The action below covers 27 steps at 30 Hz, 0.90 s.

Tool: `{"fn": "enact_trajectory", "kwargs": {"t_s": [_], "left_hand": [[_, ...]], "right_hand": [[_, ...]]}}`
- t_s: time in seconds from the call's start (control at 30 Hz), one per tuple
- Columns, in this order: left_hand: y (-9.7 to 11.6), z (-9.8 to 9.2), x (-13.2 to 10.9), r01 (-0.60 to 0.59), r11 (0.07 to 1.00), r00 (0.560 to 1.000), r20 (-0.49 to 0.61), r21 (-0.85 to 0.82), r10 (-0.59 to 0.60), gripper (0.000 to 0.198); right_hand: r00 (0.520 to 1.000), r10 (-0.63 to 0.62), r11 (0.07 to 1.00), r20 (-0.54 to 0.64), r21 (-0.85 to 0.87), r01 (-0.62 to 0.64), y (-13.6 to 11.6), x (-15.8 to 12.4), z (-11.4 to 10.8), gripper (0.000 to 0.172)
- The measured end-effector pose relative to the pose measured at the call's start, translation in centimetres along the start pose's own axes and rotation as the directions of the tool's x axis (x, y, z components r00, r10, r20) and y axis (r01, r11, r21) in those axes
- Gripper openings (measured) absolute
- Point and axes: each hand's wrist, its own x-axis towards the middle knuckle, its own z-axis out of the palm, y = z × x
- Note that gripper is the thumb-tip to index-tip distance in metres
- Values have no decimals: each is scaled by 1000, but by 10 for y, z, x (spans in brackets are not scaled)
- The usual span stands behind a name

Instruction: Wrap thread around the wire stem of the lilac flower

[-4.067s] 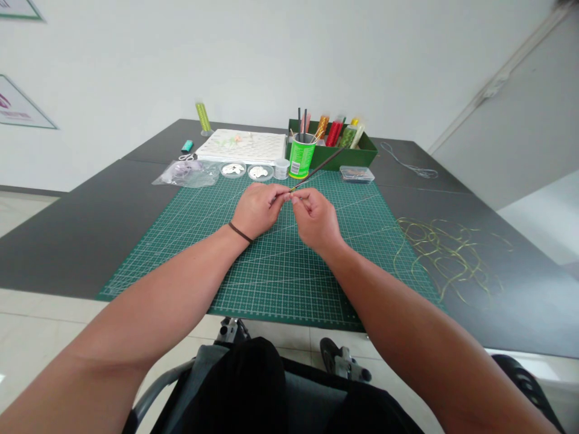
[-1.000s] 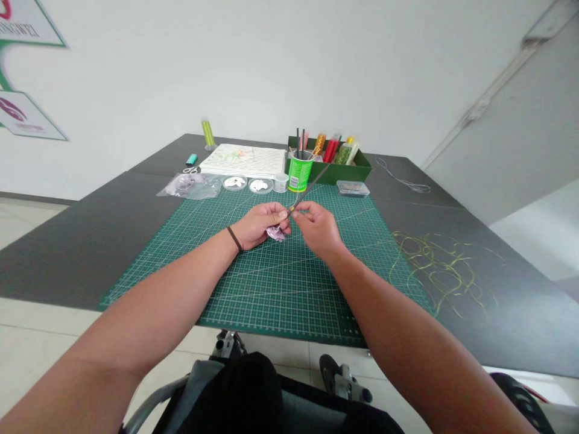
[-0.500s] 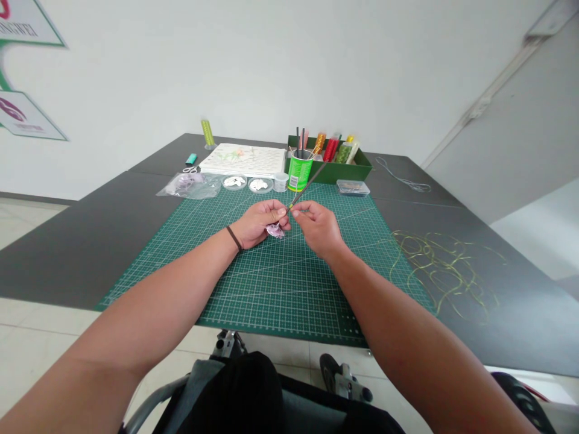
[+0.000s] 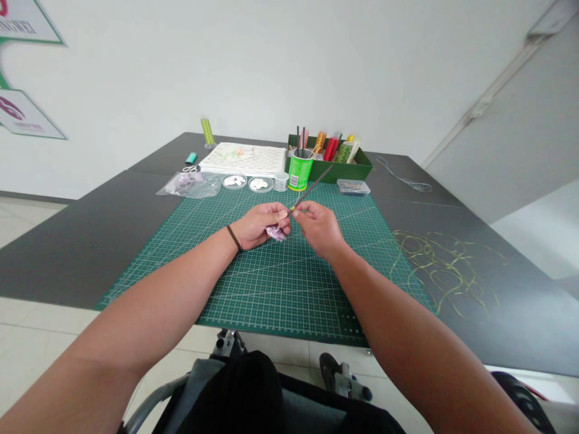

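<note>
My left hand [image 4: 266, 223] is closed around the lower part of a thin dark stick [image 4: 315, 184], which slants up to the right. Below its fingers hangs a small pale purple flower-like piece [image 4: 275, 233], partly covered by the hand. A yellow-green band of thread [image 4: 293, 208] circles the stick between the two hands. My right hand [image 4: 318, 226] pinches thumb and forefinger together right at this band, apparently on the thread; the fingertips hide the exact grip. Loose yellow-green thread [image 4: 446, 265] lies in tangled loops at the right.
A green cutting mat [image 4: 271, 295] covers the table's middle. Along its far side are a plastic bag [image 4: 192, 185], dishes of white pieces [image 4: 261, 184], a green can [image 4: 299, 172], a clear case [image 4: 353, 187] and a green box [image 4: 330, 175] of thread rolls. Scissors [image 4: 192, 170] lie far left.
The stick has tilted slightly, its upper tip shifting right and down. Both hands keep their grip in nearly the same place.
</note>
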Motion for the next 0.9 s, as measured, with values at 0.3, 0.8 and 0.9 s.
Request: {"fn": "enact_trajectory", "kwargs": {"t_s": [0.3, 0.8, 0.9], "left_hand": [[2, 1, -2, 128, 990, 991, 37, -67, -126, 27], [-1, 2, 0, 74, 995, 996, -52, 66, -71, 33], [-3, 1, 3, 38, 992, 995, -93, 117, -27, 34]], "right_hand": [[997, 41, 995, 67, 91, -47, -8, -5, 3, 15], [998, 40, 995, 50, 90, -44, -2, -3, 4, 20], [999, 34, 996, 24, 80, -36, -2, -1, 4, 19]]}}
